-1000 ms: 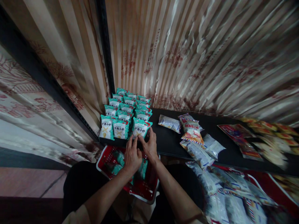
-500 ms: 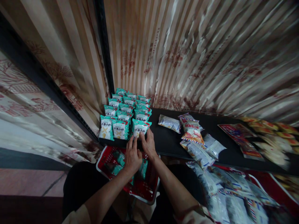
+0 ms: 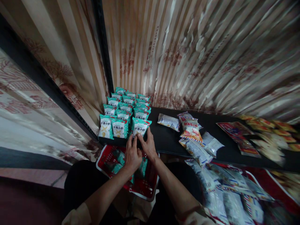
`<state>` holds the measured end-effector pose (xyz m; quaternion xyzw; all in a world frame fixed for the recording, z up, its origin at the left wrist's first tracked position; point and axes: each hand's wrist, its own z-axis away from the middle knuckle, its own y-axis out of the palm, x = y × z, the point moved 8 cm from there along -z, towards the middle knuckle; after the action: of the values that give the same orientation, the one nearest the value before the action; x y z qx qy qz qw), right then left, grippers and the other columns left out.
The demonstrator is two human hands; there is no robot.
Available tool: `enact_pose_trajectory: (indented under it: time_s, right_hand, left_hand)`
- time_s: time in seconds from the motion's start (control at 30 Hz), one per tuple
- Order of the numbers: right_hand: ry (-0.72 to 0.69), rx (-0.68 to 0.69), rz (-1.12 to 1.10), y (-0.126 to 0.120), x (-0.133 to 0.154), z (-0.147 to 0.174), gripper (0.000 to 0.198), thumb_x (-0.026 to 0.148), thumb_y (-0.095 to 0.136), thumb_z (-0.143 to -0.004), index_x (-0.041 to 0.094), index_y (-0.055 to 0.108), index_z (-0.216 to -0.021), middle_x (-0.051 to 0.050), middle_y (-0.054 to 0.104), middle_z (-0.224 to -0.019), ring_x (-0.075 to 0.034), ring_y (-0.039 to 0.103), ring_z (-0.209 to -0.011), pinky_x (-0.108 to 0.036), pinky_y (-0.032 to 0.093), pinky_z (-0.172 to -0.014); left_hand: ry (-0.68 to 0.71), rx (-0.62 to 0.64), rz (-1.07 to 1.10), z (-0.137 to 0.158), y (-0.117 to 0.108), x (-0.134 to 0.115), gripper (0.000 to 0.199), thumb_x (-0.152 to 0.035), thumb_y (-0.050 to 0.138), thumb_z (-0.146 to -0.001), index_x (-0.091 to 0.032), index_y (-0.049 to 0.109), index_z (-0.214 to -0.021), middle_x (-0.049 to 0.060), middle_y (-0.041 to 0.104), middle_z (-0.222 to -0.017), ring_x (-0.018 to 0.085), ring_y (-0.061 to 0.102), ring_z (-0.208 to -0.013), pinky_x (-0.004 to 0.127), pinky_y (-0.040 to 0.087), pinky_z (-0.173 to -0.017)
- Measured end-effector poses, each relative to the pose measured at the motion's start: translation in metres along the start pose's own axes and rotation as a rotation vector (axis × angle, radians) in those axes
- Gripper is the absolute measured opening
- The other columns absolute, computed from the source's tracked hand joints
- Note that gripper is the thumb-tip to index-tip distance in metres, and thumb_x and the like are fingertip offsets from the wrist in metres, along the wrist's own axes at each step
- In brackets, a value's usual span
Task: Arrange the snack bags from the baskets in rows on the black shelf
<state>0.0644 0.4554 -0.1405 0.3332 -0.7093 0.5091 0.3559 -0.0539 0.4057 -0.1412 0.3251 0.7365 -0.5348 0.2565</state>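
Note:
A teal and white snack bag (image 3: 141, 125) stands upright at the front of the right-hand row on the black shelf. My right hand (image 3: 149, 147) grips it at the lower right, the thumb on its front and the fingers along its side. With its fingertips, my left hand (image 3: 133, 156) holds the same bag at its lower left edge. Rows of matching snack bags (image 3: 120, 128) stand to the left and behind. Below my hands, a red basket (image 3: 150, 191) holds several more teal bags (image 3: 116, 168), partly hidden by my left hand and forearm.
On the black shelf (image 3: 164, 137), silver-backed snack bags (image 3: 168, 121) and an orange and white bag (image 3: 190, 128) lie right of the rows. More packets (image 3: 239, 137) lie farther right. A pile of silvery bags (image 3: 225, 193) is below. Patterned curtain (image 3: 140, 62) hangs behind a dark post (image 3: 104, 47).
Both hands stay at the front snack bag, the right thumb now lower on its front. The whole view has shifted slightly; the bags' arrangement looks the same.

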Motion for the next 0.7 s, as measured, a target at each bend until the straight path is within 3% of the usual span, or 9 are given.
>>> enact_pose_trajectory:
  time_s: [0.1, 0.23, 0.37, 0.5, 0.63, 0.7]
  right_hand:
    - [0.022, -0.064, -0.049, -0.006, -0.005, 0.014, 0.069, 0.050, 0.051, -0.082, 0.014, 0.034, -0.139, -0.016, 0.041, -0.140, -0.027, 0.037, -0.129, -0.046, 0.030, -0.106]
    - [0.024, -0.137, -0.176, -0.018, -0.006, 0.044, 0.051, 0.043, 0.047, -0.087, 0.018, 0.043, -0.130, -0.013, 0.053, -0.127, -0.023, 0.050, -0.117, -0.042, 0.038, -0.100]
    - [0.077, -0.125, -0.175, -0.019, -0.010, 0.078, 0.033, 0.040, 0.046, -0.087, 0.018, 0.053, -0.110, -0.008, 0.062, -0.103, -0.018, 0.059, -0.096, -0.034, 0.046, -0.088]
    - [0.206, 0.147, -0.016, 0.017, -0.043, 0.107, 0.024, 0.034, 0.045, -0.086, 0.018, 0.059, -0.097, -0.006, 0.066, -0.091, -0.019, 0.063, -0.086, -0.030, 0.047, -0.082]
    - [0.498, 0.439, 0.175, 0.061, -0.107, 0.143, 0.032, 0.017, 0.047, -0.080, 0.016, 0.059, -0.110, -0.012, 0.065, -0.110, -0.022, 0.061, -0.103, -0.029, 0.043, -0.090]
    - [0.582, 0.499, 0.194, 0.075, -0.130, 0.156, 0.039, 0.013, 0.050, -0.078, 0.012, 0.056, -0.117, -0.015, 0.063, -0.116, -0.023, 0.058, -0.110, -0.029, 0.042, -0.091]
  left_hand:
    - [0.028, -0.036, 0.028, 0.004, -0.009, -0.004, 0.052, -0.005, 0.044, -0.074, -0.013, 0.048, -0.125, 0.015, 0.042, -0.135, 0.026, 0.040, -0.128, 0.043, 0.036, -0.107]
    - [0.027, -0.039, 0.096, 0.020, -0.020, -0.001, 0.036, -0.004, 0.041, -0.076, -0.018, 0.058, -0.104, 0.009, 0.055, -0.111, 0.020, 0.053, -0.110, 0.037, 0.044, -0.098]
    - [-0.050, 0.118, 0.120, 0.045, -0.010, 0.019, 0.033, -0.003, 0.037, -0.078, -0.020, 0.060, -0.095, 0.006, 0.058, -0.100, 0.016, 0.056, -0.100, 0.032, 0.045, -0.093]
    - [-0.349, 0.437, -0.056, 0.069, 0.019, 0.071, 0.030, -0.005, 0.043, -0.077, -0.018, 0.061, -0.097, 0.009, 0.059, -0.110, 0.018, 0.056, -0.105, 0.031, 0.040, -0.097]
    - [-0.485, 0.610, -0.102, 0.085, 0.041, 0.108, 0.029, -0.006, 0.049, -0.074, -0.016, 0.064, -0.097, 0.012, 0.066, -0.105, 0.022, 0.061, -0.101, 0.032, 0.042, -0.093]
    - [-0.523, 0.678, -0.101, 0.092, 0.052, 0.120, 0.031, -0.006, 0.050, -0.073, -0.017, 0.065, -0.097, 0.011, 0.067, -0.104, 0.022, 0.061, -0.101, 0.030, 0.042, -0.092]
